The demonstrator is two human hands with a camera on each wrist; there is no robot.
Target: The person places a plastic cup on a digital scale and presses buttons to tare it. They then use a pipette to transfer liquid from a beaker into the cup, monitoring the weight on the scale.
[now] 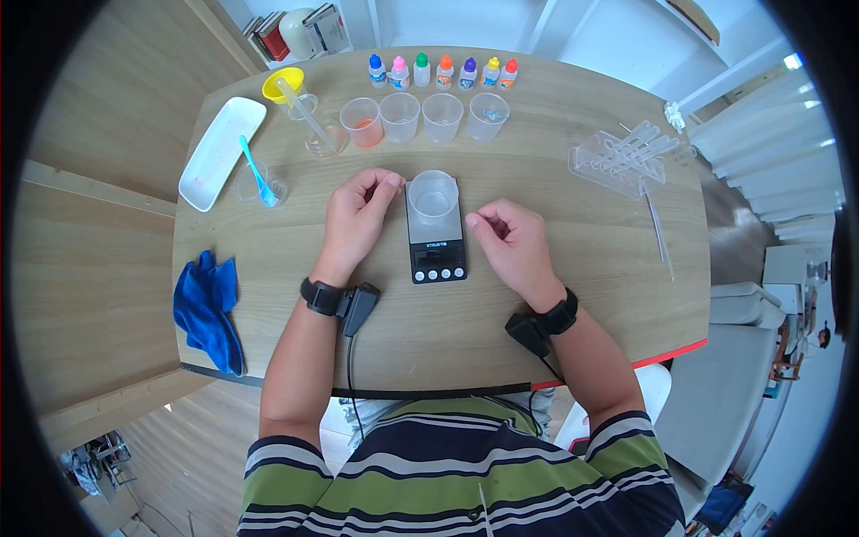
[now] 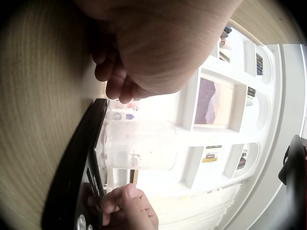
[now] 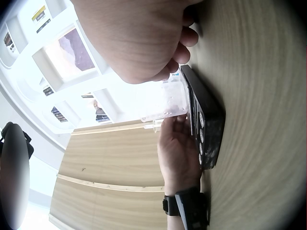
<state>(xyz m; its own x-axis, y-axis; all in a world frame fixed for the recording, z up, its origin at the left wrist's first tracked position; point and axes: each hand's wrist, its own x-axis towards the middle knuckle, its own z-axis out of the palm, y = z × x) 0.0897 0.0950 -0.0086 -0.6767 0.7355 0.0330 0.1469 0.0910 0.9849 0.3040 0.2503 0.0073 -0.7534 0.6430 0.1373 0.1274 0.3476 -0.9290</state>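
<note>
A clear plastic cup [image 1: 432,194] stands upright on the pan of a black digital scale [image 1: 438,259], in front of the person. Just left of the scale, the left hand [image 1: 361,210] rests with loosely curled fingers, thumb tip close to the scale's upper corner. On the other side lies the right hand [image 1: 514,237], its fingers curled loosely and its thumb pointing at the scale. Neither hand shows anything in its grasp. From the side, the left wrist view shows the cup [image 2: 141,146] upright on the scale, and the right wrist view shows the scale's row of round buttons.
Behind the scale stand several clear cups [image 1: 442,118], one with orange liquid [image 1: 362,123], and a row of dropper bottles [image 1: 445,72]. At left are a white tray [image 1: 222,152], a blue spoon [image 1: 259,179] and a blue cloth [image 1: 208,309]. A tube rack [image 1: 617,164] is at right.
</note>
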